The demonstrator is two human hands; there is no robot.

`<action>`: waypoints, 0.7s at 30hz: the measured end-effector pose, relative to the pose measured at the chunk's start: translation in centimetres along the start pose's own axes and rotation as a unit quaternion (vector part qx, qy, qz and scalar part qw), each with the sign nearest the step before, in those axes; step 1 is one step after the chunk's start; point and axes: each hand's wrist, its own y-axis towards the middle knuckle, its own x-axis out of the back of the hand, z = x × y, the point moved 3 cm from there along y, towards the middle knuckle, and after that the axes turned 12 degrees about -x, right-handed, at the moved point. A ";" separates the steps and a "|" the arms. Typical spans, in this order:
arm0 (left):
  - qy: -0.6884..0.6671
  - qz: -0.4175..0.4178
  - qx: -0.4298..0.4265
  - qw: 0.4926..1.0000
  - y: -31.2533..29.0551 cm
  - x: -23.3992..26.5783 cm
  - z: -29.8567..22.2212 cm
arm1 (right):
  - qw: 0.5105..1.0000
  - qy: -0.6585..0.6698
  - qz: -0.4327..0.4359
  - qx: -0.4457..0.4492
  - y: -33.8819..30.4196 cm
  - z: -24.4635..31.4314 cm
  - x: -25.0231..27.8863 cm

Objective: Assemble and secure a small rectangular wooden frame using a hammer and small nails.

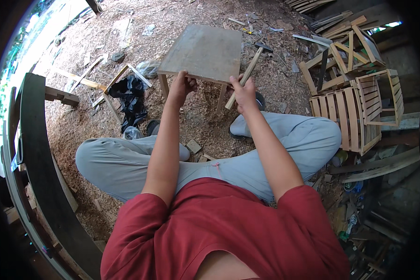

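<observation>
A small wooden table [204, 52] with a flat, greyish-brown top stands in front of my bent legs. At the left part of its near edge, my left hand [182, 87] is closed, with the thumb on the edge and the fingers curled below. My right hand [243, 91] grips a hammer [250, 66] by its pale wooden handle, beside the table's near right corner. The dark hammer head points away from me, to the right of the tabletop. Two of the table's legs show under the near edge; the others are hidden.
Wood shavings and scraps cover the ground [140, 32]. Left of the table lie a black plastic bag [129, 95] and thin wooden frames [114, 79]. Slatted wooden crates [347, 112] stand at the right. A long dark plank [39, 154] rises along the left side.
</observation>
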 end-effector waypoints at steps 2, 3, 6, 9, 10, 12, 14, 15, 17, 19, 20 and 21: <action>0.027 -0.058 0.016 0.998 0.3 0.2 1.0 | 0.999 -0.003 -0.001 0.034 1.1 -1.3 0.3; 0.029 -0.071 0.011 0.997 0.0 2.2 1.1 | 0.999 0.044 0.013 0.023 0.2 -1.8 -1.1; 0.088 -0.084 0.048 0.991 -1.2 4.6 2.1 | 1.000 0.014 0.017 -0.002 0.0 -3.7 -0.5; 0.070 -0.046 0.094 0.992 -2.9 4.8 3.1 | 0.998 0.053 0.011 -0.014 0.3 -5.2 1.0; -0.005 -0.096 0.086 0.992 -3.6 5.8 3.4 | 0.998 0.053 0.011 -0.018 0.3 -5.3 1.3; -0.075 -0.151 0.072 0.983 -4.9 10.2 4.1 | 0.999 0.032 0.034 -0.028 0.3 -5.0 1.0; -0.192 -0.180 -0.133 0.955 -5.7 17.7 4.3 | 0.998 0.017 0.059 -0.021 0.3 -4.7 -0.3; -0.196 -0.177 -0.120 0.957 -5.0 16.7 5.0 | 0.997 0.041 0.065 -0.031 0.5 -5.2 0.8; 0.015 -0.513 -0.048 0.857 -5.5 15.7 4.9 | 0.995 0.065 0.064 -0.043 0.3 -5.7 2.2; 0.068 -0.478 -0.092 0.871 -5.0 16.1 4.4 | 0.992 0.083 0.079 -0.061 -0.3 -5.0 1.2; 0.119 -0.437 -0.132 0.882 -4.7 16.1 3.9 | 0.991 0.084 0.082 -0.061 -0.7 -4.6 0.6; 0.074 -0.419 -0.080 0.902 -4.5 15.4 4.2 | 0.992 0.082 0.071 -0.062 -0.8 -4.5 0.5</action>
